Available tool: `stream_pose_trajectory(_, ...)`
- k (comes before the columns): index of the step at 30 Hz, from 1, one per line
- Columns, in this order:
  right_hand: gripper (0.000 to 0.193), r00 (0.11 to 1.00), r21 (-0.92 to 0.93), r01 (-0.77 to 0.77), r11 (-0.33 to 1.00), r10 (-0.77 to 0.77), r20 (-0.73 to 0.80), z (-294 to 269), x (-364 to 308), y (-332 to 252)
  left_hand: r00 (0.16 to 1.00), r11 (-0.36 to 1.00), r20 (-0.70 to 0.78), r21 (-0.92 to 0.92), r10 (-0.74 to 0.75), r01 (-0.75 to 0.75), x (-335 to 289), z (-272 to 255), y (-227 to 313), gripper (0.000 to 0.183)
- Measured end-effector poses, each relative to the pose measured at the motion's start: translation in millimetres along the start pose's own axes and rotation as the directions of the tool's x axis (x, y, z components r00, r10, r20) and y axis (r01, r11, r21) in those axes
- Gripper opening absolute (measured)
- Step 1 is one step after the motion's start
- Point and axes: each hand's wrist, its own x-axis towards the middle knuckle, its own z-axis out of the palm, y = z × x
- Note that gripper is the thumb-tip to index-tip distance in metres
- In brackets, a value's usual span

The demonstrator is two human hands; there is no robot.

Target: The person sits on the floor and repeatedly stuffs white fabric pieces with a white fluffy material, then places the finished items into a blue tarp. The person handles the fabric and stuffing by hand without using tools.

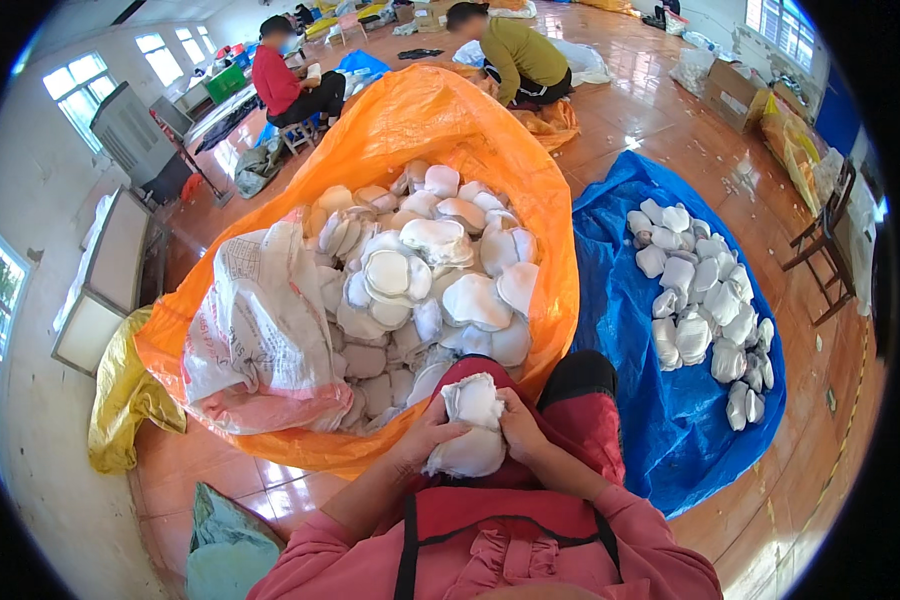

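Above my lap, a pair of soft white rounded pads is held between both hands, one pad above the other and partly overlapping. My left hand grips their left edge, fingers curled round it. On the opposite edge, my right hand pinches the upper pad. Directly in front of my knees spreads an open orange sack, heaped with many similar white pads, some stacked together. To the right, stacks of the same pads lie on a blue sheet.
A printed white woven bag lies over the sack's left side. Yellow sacking and a green bag are on the floor at left. Two seated people work beyond. A wooden chair and cardboard box stand at right.
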Motion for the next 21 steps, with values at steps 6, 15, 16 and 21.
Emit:
stream_pose_trajectory(6, 0.021, 0.998, 0.200, 0.055, 0.978, -0.046, -0.049, 3, -5, -19, 0.976, 0.991, -0.212, 0.114, -0.037, 0.063, -2, 9, 5, 0.067)
stream_pose_trajectory(15, 0.019, 0.999, 0.180, 0.000, 0.984, -0.008, 0.048, 16, -5, -25, 0.943, 0.957, -0.331, -0.279, -0.021, -0.077, -13, 17, 10, 0.057)
stream_pose_trajectory(16, 0.018, 0.999, 0.151, 0.015, 0.988, -0.022, 0.044, 16, -4, -23, 0.940, 0.977, -0.338, -0.209, -0.043, -0.031, -13, 17, 10, 0.054)
stream_pose_trajectory(21, 0.017, 1.000, 0.095, 0.015, 0.995, -0.014, -0.006, 16, -8, -22, 0.973, 0.958, -0.222, 0.287, 0.065, 0.001, -18, 1, -6, 0.043)
